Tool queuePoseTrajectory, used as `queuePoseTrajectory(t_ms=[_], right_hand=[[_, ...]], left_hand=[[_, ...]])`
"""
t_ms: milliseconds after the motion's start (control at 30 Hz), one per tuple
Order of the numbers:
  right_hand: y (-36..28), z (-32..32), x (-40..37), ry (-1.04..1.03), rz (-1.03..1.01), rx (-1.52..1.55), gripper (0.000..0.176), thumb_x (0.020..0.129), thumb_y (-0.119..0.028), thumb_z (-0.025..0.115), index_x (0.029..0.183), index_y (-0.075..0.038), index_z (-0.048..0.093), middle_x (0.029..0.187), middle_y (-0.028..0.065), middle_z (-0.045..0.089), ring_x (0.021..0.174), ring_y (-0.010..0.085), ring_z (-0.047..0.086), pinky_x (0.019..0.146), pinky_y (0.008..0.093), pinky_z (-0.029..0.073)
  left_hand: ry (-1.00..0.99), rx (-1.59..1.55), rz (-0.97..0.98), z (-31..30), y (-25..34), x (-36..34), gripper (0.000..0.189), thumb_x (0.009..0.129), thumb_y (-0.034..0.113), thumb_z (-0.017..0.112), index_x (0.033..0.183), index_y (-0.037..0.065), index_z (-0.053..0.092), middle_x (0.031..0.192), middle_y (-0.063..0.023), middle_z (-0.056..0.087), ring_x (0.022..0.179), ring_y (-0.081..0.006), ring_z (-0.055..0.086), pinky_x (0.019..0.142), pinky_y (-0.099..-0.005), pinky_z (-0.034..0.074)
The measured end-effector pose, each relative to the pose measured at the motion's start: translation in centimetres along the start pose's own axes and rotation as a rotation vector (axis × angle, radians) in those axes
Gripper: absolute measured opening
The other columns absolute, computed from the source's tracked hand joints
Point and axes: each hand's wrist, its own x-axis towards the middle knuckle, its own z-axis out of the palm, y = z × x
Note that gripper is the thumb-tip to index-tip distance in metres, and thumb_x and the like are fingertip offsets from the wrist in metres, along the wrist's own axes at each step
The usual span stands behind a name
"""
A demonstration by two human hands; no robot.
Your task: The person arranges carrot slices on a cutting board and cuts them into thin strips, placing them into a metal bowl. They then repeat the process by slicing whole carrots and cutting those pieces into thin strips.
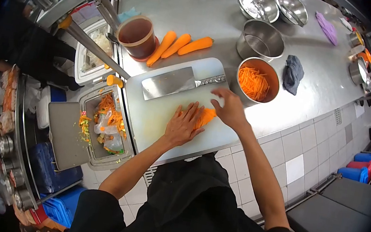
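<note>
My left hand (183,126) lies flat with its fingers stretched over a fanned pile of carrot slices (205,116) on the white cutting board (155,116). Just right of the slices, my right hand (230,109) hovers near the board's edge, fingers curved and apart, with nothing visible in it. Above both hands a cleaver (171,83) rests on the board, its patterned handle pointing right. Beyond the board lie three whole carrots (176,45). A steel pot (269,93) holding carrot shreds (253,83) stands beside my right hand.
Behind the shreds stands another steel pot (265,30), with two steel bowls (259,3) farther back. A dark cloth (293,74) lies right of the pots. A brown tub (137,38) stands at the back left. Below the counter's left side, a bin (130,148) holds vegetable scraps.
</note>
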Motion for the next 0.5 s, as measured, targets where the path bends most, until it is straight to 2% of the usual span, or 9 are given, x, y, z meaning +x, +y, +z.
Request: queuePoseTrajectory(t_ms=[33,100,133,200,233,333,400,433,500], right_hand=[[0.5,1.4,1.5,-0.007,-0.013,0.01,0.032,0.084,-0.008,0.078,0.114,-0.002,0.069,0.112,0.0132,0.072,0.103,0.0299,0.069,0.09,0.042,0.054],[2.4,4.6,4.5,0.066,-0.305,-0.343,0.047,0.077,-0.008,0.078,0.121,-0.006,0.062,0.119,0.0138,0.067,0.115,0.0326,0.062,0.099,0.0457,0.047],[2.0,5.1,5.6,0.055,-0.328,-0.331,0.047,0.077,-0.008,0.078,0.121,-0.006,0.062,0.119,0.0138,0.067,0.115,0.0326,0.062,0.099,0.0457,0.047],[1.2,6.1,7.1,-0.289,-0.214,-0.485,0.057,0.071,-0.007,0.078,0.124,-0.009,0.055,0.122,0.014,0.063,0.123,0.0315,0.057,0.103,0.0454,0.041],[1.8,6.8,7.7,-0.3,-0.243,-0.468,0.057,0.071,-0.007,0.078,0.124,-0.009,0.055,0.122,0.014,0.063,0.123,0.0315,0.057,0.103,0.0454,0.041],[2.1,7.6,9.1,-0.225,-0.294,-0.526,0.057,0.069,-0.004,0.076,0.121,-0.009,0.053,0.115,0.0151,0.064,0.115,0.0356,0.062,0.095,0.0479,0.047],[1.4,6.7,9.7,-0.413,-0.103,-0.399,0.053,0.071,-0.007,0.073,0.12,-0.007,0.053,0.107,0.0186,0.069,0.102,0.0401,0.068,0.087,0.0503,0.052],[0.6,6.0,10.0,-0.419,-0.122,-0.396,0.053,0.071,-0.007,0.073,0.12,-0.007,0.053,0.107,0.0186,0.069,0.102,0.0401,0.068,0.087,0.0503,0.052],[-0.6,4.4,9.6,-0.408,-0.115,-0.287,0.044,0.076,-0.011,0.069,0.118,-0.003,0.055,0.093,0.0207,0.07,0.086,0.0419,0.071,0.079,0.0519,0.055]], left_hand=[[-0.001,-0.015,-0.008,-0.1,0.1,0.2,0.072,0.099,0.058,0.055,0.159,0.021,0.039,0.161,-0.0161,0.039,0.149,-0.0328,0.038,0.119,-0.0618,0.029],[-0.027,0.06,-0.019,-0.8,0.6,0.5,0.069,0.1,0.057,0.054,0.158,0.023,0.042,0.161,-0.0158,0.039,0.149,-0.0325,0.038,0.119,-0.0611,0.029],[-0.061,0.122,-0.02,-1.0,0.9,0.6,0.066,0.1,0.057,0.054,0.157,0.025,0.044,0.161,-0.0156,0.039,0.148,-0.0322,0.038,0.12,-0.0604,0.028],[-0.083,0.125,-0.046,-1.2,1.2,0.9,0.063,0.1,0.056,0.054,0.155,0.027,0.046,0.16,-0.0153,0.04,0.148,-0.032,0.039,0.12,-0.06,0.028],[-0.109,0.116,-0.044,-1.3,1.2,1.0,0.06,0.101,0.056,0.054,0.154,0.028,0.048,0.16,-0.015,0.041,0.148,-0.0317,0.039,0.121,-0.0596,0.028],[-0.115,0.115,-0.053,-1.2,1.2,1.1,0.059,0.102,0.056,0.05,0.155,0.03,0.045,0.16,-0.0153,0.04,0.148,-0.031,0.04,0.121,-0.0616,0.026],[-0.123,0.143,-0.079,-0.8,1.5,0.7,0.06,0.102,0.055,0.051,0.156,0.029,0.044,0.16,-0.0149,0.04,0.148,-0.0307,0.039,0.122,-0.0603,0.025],[-0.114,0.161,-0.088,-0.9,1.5,0.9,0.061,0.102,0.054,0.052,0.156,0.028,0.044,0.161,-0.0146,0.04,0.149,-0.0304,0.039,0.123,-0.059,0.024],[-0.093,0.133,-0.119,-0.8,1.9,0.7,0.062,0.102,0.053,0.052,0.157,0.025,0.043,0.161,-0.0143,0.039,0.149,-0.0304,0.039,0.124,-0.0579,0.023]])
